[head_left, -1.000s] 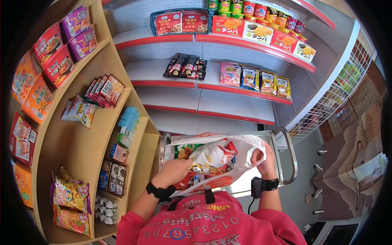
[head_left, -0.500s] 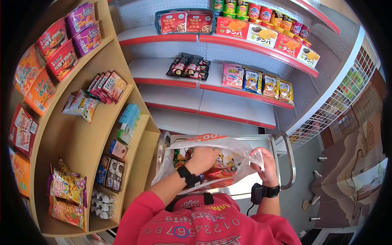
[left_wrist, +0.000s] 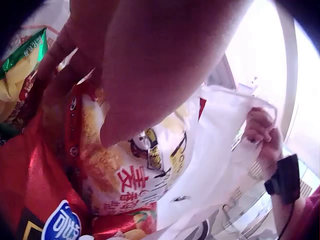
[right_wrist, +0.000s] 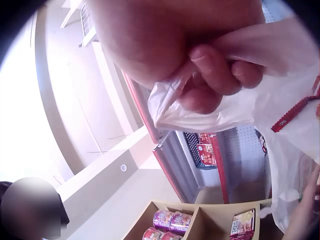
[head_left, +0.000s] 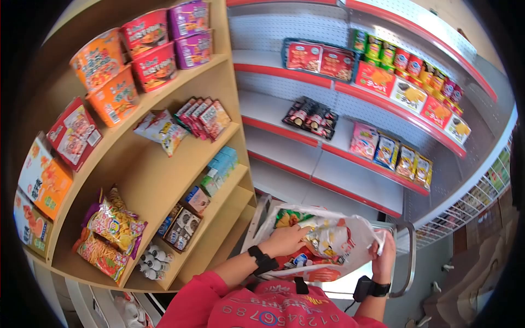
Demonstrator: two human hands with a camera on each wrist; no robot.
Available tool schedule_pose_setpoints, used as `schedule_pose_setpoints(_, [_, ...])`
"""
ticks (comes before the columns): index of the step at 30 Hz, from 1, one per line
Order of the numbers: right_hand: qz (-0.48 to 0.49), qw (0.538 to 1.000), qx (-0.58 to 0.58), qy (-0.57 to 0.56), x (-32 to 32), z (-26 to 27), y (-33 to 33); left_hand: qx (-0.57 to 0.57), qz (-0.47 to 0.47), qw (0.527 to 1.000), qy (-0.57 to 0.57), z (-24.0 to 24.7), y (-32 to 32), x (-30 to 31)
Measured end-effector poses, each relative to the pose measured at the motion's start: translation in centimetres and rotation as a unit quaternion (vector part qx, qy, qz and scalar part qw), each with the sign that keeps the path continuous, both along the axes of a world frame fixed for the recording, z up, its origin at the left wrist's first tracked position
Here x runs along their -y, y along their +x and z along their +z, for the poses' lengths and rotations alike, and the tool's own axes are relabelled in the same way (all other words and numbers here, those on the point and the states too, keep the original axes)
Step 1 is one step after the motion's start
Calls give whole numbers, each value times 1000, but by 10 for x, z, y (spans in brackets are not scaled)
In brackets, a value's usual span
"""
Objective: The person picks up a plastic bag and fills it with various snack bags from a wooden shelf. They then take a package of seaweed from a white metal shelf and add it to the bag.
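Observation:
A white plastic bag (head_left: 355, 232) stands open on a metal cart (head_left: 407, 273), with snack packets inside. My left hand (head_left: 284, 240) reaches over its left side, fingers extended onto a white snack packet (head_left: 328, 240). Seen from the left wrist, the thumb of that hand (left_wrist: 150, 65) lies against the white packet (left_wrist: 145, 180), beside red packaging (left_wrist: 30, 165) and a green packet (left_wrist: 22, 65); some fingertips are hidden. My right hand (head_left: 384, 254) grips the bag's right handle, and the right wrist view shows its fingers (right_wrist: 215, 70) curled round the gathered plastic (right_wrist: 167, 100).
Wooden shelves (head_left: 180, 191) at the left carry noodle cups (head_left: 147, 54), packets and small cartons. Behind the cart, metal shelves (head_left: 279, 115) bear boxes, cans and snack packs. A white wire rack (head_left: 470, 213) stands at the right.
The head view has turned left. My left hand has drawn back from deeper inside the bag to the white packet, now more exposed. The bag's mouth is wider; my right hand still grips the handle.

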State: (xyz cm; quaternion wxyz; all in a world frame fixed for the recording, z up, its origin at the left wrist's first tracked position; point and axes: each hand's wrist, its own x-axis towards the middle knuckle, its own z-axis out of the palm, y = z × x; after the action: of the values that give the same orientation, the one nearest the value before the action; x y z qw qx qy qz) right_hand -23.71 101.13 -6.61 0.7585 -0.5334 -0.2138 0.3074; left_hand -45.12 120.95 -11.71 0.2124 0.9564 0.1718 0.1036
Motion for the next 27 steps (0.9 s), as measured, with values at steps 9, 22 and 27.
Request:
schedule_pose_setpoints(9, [-121,992,-1,18,-11,-5,-2,242,386,887,-71,31,-130,-137])
schedule_pose_setpoints(22, [-161,987,29,-8,-21,-8,-33,403,576,603,-376,18,-248,-349])
schedule_pose_setpoints(27, [-196,980,25,-34,-17,-10,-43,340,657,602,-301,32,-244,-378])
